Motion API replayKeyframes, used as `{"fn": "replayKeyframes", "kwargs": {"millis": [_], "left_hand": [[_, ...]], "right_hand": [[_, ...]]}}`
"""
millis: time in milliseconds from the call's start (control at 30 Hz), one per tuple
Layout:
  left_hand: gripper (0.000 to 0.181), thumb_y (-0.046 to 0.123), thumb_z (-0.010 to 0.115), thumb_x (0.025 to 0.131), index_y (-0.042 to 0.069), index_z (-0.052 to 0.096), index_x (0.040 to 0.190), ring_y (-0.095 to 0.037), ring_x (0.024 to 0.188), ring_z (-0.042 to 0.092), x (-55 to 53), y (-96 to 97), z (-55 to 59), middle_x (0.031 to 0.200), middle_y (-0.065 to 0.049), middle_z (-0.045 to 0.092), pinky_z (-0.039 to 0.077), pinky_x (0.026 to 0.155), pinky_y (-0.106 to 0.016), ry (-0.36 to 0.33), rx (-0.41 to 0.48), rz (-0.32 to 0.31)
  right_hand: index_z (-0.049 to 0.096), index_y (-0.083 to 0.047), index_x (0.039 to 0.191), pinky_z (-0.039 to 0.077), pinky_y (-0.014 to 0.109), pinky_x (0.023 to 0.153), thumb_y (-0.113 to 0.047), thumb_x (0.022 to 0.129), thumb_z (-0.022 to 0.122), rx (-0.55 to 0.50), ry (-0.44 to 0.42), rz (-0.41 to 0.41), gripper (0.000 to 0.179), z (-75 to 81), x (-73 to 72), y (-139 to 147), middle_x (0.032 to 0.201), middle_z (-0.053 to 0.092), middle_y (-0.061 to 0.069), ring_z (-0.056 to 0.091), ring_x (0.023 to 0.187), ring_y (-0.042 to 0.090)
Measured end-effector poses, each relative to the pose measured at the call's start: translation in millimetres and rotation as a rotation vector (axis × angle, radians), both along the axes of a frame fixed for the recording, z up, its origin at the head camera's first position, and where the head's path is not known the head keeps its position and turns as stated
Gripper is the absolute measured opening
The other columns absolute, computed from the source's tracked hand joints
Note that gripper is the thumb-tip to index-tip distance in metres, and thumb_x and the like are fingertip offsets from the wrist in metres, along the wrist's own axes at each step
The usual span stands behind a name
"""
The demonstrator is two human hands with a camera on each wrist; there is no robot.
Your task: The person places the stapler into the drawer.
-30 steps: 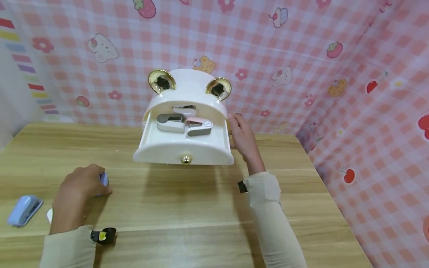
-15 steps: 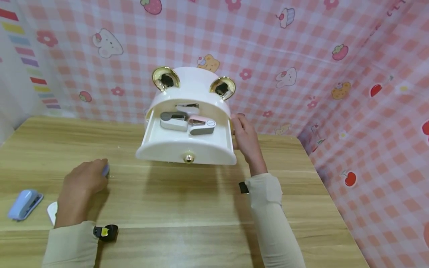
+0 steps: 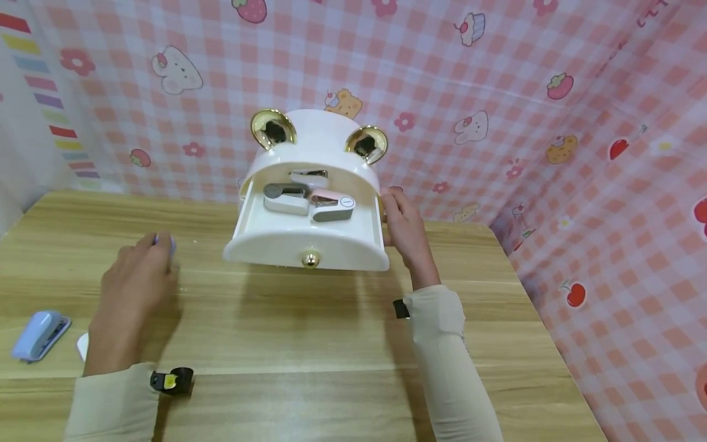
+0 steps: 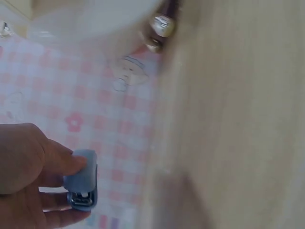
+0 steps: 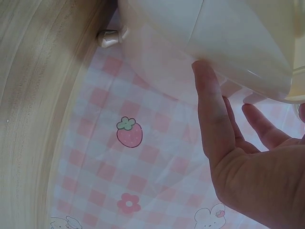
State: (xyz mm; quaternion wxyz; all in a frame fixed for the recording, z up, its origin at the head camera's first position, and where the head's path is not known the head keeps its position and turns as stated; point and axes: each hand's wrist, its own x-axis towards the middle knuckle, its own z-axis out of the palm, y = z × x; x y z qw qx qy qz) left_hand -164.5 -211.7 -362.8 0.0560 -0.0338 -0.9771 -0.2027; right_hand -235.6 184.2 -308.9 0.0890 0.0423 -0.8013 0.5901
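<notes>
A pink-and-white gingham cloth (image 3: 232, 110) is hanging behind the wood-grain tabletop (image 3: 309, 331) and along its right edge, showing printed strawberries (image 3: 560, 86), pink flowers (image 3: 405, 121), a cupcake (image 3: 471, 29) and a red cherry (image 3: 576, 295). At the far left, a column of coloured bars (image 3: 40, 83) is slanting down a white panel (image 3: 30, 135) towards the tabletop's back corner.

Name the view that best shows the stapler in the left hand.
Left wrist view: the blue stapler shows body and metal end. Head view shows only a sliver past the left hand; right wrist, none.
</notes>
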Motion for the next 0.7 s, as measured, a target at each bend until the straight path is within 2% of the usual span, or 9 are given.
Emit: {"fn": "replayKeyframes", "kwargs": {"millis": [100, 267, 333, 433, 533, 600, 700], "left_hand": [[0.044, -0.001, 0.048, 0.094, -0.016, 0.040, 0.134, -0.065, 0.109, 0.040, 0.2, 2.8, 11.7, 0.136, -0.041, 0.039, 0.038, 0.079, -0.075, 0.064, 0.025, -0.022], [0.051, -0.002, 0.045, 0.100, -0.012, 0.034, 0.149, -0.061, 0.119, 0.040, 5.5, 12.6, 34.9, 0.147, -0.037, 0.037, 0.035, 0.092, -0.077, 0.183, 0.096, -0.063], [0.050, -0.003, 0.048, 0.102, -0.013, 0.035, 0.149, -0.059, 0.122, 0.041, 7.0, 17.1, 43.6, 0.146, -0.036, 0.040, 0.035, 0.097, -0.074, 0.276, 0.119, -0.104], [0.049, -0.008, 0.055, 0.098, -0.014, 0.043, 0.145, -0.056, 0.121, 0.045, 7.2, 23.3, 54.8, 0.142, -0.035, 0.046, 0.037, 0.101, -0.069, 0.446, 0.140, -0.195], [0.049, -0.010, 0.061, 0.095, -0.014, 0.048, 0.142, -0.054, 0.121, 0.048, 6.5, 30.3, 64.3, 0.140, -0.033, 0.049, 0.038, 0.103, -0.065, 0.562, 0.158, -0.257], [0.050, -0.011, 0.063, 0.093, -0.012, 0.049, 0.142, -0.053, 0.122, 0.049, 7.1, 34.7, 70.3, 0.141, -0.031, 0.050, 0.038, 0.103, -0.064, 0.596, 0.169, -0.283], [0.053, -0.011, 0.065, 0.092, -0.010, 0.049, 0.143, -0.049, 0.126, 0.049, 7.1, 41.5, 79.8, 0.143, -0.029, 0.050, 0.039, 0.105, -0.061, 0.612, 0.187, -0.334]], "right_hand": [[0.064, -0.007, 0.121, 0.058, 0.034, 0.058, -0.044, 0.105, 0.047, 0.006, 0.004, -0.004, 0.044, -0.2, 0.0, 0.6, 0.113, 0.056, 0.019, 0.051, 0.091, 0.020], [0.065, -0.008, 0.123, 0.055, 0.035, 0.069, -0.044, 0.105, 0.045, 0.047, 0.019, -0.022, 0.045, -0.5, -0.6, 1.2, 0.117, 0.059, 0.019, 0.053, 0.094, 0.021], [0.065, -0.008, 0.123, 0.054, 0.036, 0.072, -0.044, 0.105, 0.045, 0.053, 0.023, -0.021, 0.045, -0.7, -1.2, 1.4, 0.117, 0.059, 0.020, 0.053, 0.094, 0.021], [0.065, -0.008, 0.121, 0.053, 0.037, 0.073, -0.044, 0.106, 0.045, 0.055, 0.030, -0.018, 0.044, -0.4, -1.0, 1.4, 0.116, 0.059, 0.018, 0.053, 0.093, 0.021], [0.066, -0.008, 0.121, 0.054, 0.036, 0.070, -0.042, 0.106, 0.046, 0.051, 0.029, -0.021, 0.041, -0.3, -0.2, 1.3, 0.114, 0.060, 0.015, 0.053, 0.092, 0.021], [0.066, -0.009, 0.121, 0.054, 0.036, 0.069, -0.041, 0.106, 0.046, 0.053, 0.021, -0.023, 0.041, -0.2, 0.4, 1.1, 0.115, 0.060, 0.014, 0.054, 0.093, 0.021], [0.066, -0.009, 0.123, 0.055, 0.036, 0.069, -0.041, 0.106, 0.045, 0.058, 0.013, -0.022, 0.042, 0.5, 1.0, 1.5, 0.116, 0.060, 0.015, 0.054, 0.094, 0.021]]}}
